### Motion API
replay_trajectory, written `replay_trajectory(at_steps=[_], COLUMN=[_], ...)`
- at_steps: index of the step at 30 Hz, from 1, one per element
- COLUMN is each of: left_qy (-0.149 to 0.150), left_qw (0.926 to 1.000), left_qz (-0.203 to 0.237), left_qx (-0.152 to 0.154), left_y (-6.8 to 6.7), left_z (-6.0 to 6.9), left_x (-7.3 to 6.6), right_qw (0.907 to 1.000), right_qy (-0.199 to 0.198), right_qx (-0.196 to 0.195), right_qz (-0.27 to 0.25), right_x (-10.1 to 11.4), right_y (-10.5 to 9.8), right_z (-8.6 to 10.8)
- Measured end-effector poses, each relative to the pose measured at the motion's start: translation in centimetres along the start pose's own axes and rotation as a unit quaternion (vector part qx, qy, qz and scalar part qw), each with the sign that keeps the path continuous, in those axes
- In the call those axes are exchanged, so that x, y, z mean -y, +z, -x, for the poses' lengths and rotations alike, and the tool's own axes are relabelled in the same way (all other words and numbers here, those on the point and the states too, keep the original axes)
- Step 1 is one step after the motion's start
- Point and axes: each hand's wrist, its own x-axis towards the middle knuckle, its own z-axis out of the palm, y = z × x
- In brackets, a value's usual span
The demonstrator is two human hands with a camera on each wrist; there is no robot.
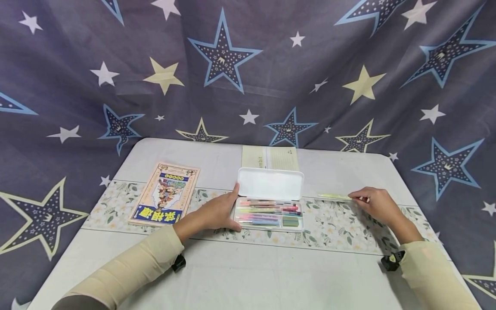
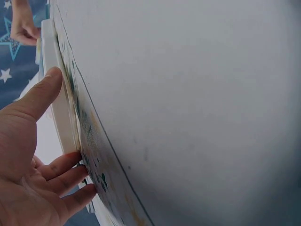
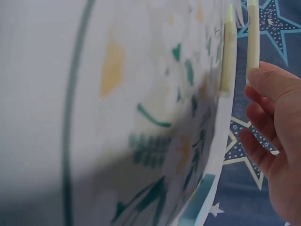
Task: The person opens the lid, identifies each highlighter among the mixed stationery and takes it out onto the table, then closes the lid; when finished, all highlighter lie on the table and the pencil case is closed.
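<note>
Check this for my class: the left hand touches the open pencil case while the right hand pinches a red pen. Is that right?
Only the colour is wrong: the left hand touches the open pencil case while the right hand pinches a yellow pen, not red; see the right wrist view.

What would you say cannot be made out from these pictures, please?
Notebook: head view, near part hidden behind the lid.
Book: head view, smaller print too small to read.
Held pen: right wrist view, far end cut off by the top edge.
Pens in the case: left wrist view, hidden by its wall.
Right hand: right wrist view, partly cut off by the right edge.
</note>
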Motion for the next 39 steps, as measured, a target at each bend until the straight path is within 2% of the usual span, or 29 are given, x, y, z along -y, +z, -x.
replay_trajectory(at_steps=[13,24,34,39], left_qy=[-0.004,-0.007,0.004,0.010], left_qw=[1.0000,0.9999,1.0000,0.9999], left_qz=[0.006,0.007,-0.002,-0.004], left_qx=[0.003,0.004,0.000,-0.002], left_y=[-0.1,-0.2,-0.1,-0.1], left_z=[0.0,0.1,0.0,-0.1], left_x=[-0.2,-0.2,0.0,0.1], right_qw=[0.9975,0.9951,0.9908,0.9896], right_qy=[0.035,0.058,0.103,0.111], right_qx=[0.061,0.079,0.088,0.092], right_qz=[0.011,0.004,0.001,0.001], right_x=[-1.0,-1.3,-1.2,-1.0], right_y=[0.6,0.8,0.9,0.8], right_z=[0.2,0.1,-0.3,-0.3])
